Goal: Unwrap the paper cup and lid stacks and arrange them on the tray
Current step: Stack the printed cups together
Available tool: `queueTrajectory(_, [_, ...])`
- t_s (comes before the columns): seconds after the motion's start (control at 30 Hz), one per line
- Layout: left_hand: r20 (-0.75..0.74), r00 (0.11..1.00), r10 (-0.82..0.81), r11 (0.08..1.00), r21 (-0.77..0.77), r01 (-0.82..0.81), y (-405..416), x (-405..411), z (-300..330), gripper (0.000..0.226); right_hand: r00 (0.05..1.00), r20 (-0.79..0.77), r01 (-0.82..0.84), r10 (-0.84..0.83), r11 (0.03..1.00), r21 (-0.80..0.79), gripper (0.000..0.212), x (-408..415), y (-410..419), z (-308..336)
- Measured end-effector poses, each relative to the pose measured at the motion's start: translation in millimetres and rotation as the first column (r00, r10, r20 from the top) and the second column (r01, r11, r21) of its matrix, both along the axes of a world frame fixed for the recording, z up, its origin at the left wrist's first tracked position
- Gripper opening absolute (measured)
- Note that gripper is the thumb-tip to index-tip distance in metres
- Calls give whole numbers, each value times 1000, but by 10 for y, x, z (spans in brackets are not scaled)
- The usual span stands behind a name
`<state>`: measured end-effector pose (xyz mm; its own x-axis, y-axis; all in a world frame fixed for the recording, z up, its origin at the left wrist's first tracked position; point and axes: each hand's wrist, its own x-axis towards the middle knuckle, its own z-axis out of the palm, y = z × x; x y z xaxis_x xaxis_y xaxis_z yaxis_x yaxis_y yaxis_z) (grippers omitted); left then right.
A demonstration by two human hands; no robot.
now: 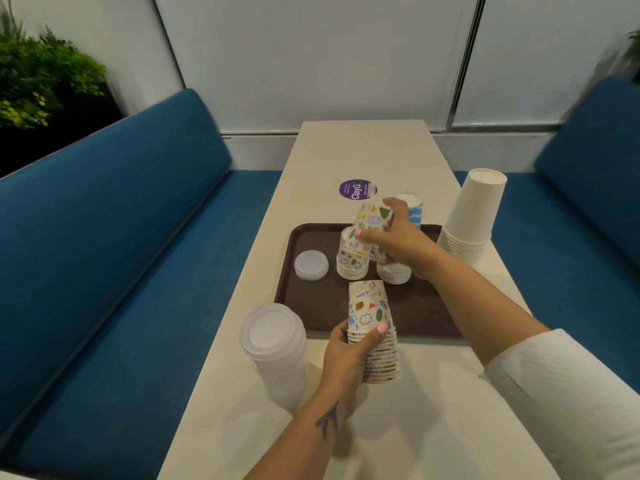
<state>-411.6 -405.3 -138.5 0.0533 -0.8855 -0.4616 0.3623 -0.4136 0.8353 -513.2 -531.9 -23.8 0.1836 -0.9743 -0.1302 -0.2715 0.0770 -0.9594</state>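
A brown tray [322, 306] lies across the narrow table. My left hand [346, 358] grips an upside-down stack of patterned paper cups [372, 317] at the tray's near edge. My right hand [401, 240] grips a smaller tilted bunch of patterned cups [374, 216] above the tray. Below it stand two short stacks of cups on the tray, one patterned [349, 261] and one mostly hidden by my hand [394, 273]. A small pile of clear lids [311, 265] sits on the tray's left part. A blue-striped cup stack [414, 213] stands behind my right hand.
A tall stack of clear lids [273, 344] stands on the table left of my left hand. A tall stack of plain white cups [472, 220] stands at the table's right edge. A purple round sticker [356, 188] marks the table beyond the tray. Blue benches flank the table.
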Motion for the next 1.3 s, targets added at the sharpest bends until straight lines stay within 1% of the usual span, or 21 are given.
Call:
queueTrajectory(0.1, [-30, 1000, -1, 1000, -16, 1, -14, -5, -2, 68, 1000, -28, -3, -1, 989, -146, 77, 113, -137, 23])
queueTrajectory(0.23, [-65, 997, 30, 1000, 0, -30, -60, -2, 0, 53, 993, -115, 8, -40, 964, -268, 74, 227, -333, -55])
queueTrajectory(0.3, [-66, 997, 41, 999, 17, -40, -90, 2, -10, 55, 985, -162, 11, -63, 952, -305, 79, 263, -421, -135])
queueTrajectory(0.43, [-67, 996, 55, 998, 33, -53, -151, 5, -16, 81, 968, -231, 11, -97, 937, -350, 85, 338, -521, -306])
queueTrajectory(0.5, [-51, 996, 71, 996, 57, -68, -173, 5, -19, 86, 953, -278, 10, -116, 934, -356, 86, 361, -560, -393])
queueTrajectory(0.57, [-39, 996, 82, 994, 69, -79, -179, 2, -30, 90, 939, -322, -4, -117, 936, -352, 84, 371, -598, -479])
queueTrajectory(0.6, [-38, 995, 88, 994, 64, -85, -184, 3, -35, 97, 935, -336, -9, -116, 937, -348, 82, 376, -612, -508])
queueTrajectory(0.67, [-48, 994, 98, 994, 55, -95, -192, 7, -42, 110, 930, -348, -12, -117, 938, -346, 78, 390, -643, -552])
queueTrajectory(0.73, [-51, 994, 100, 994, 51, -98, -200, 9, -37, 114, 931, -346, -18, -114, 934, -356, 76, 412, -672, -568])
queueTrajectory(0.83, [-57, 993, 105, 994, 46, -102, -207, 6, -18, 111, 944, -303, 6, -133, 922, -386, 76, 427, -689, -589])
queueTrajectory(0.9, [-51, 993, 111, 993, 44, -108, -210, 2, -4, 96, 950, -276, 30, -149, 920, -391, 77, 423, -686, -616])
queueTrajectory(0.97, [-44, 992, 117, 992, 50, -115, -216, 4, -1, 83, 947, -285, 35, -145, 933, -358, 78, 420, -685, -656])
queueTrajectory(1.03, [-41, 991, 129, 991, 48, -127, -227, 8, -11, 80, 926, -355, 10, -125, 951, -308, 76, 417, -694, -712])
queueTrajectory(1.17, [-35, 989, 145, 989, 49, -143, -223, 15, -37, 80, 835, -547, -81, -54, 972, -220, 66, 411, -708, -786])
queueTrajectory(1.3, [-34, 990, 140, 989, 48, -138, -212, 24, -30, 81, 784, -620, -109, -40, 974, -201, 53, 421, -686, -786])
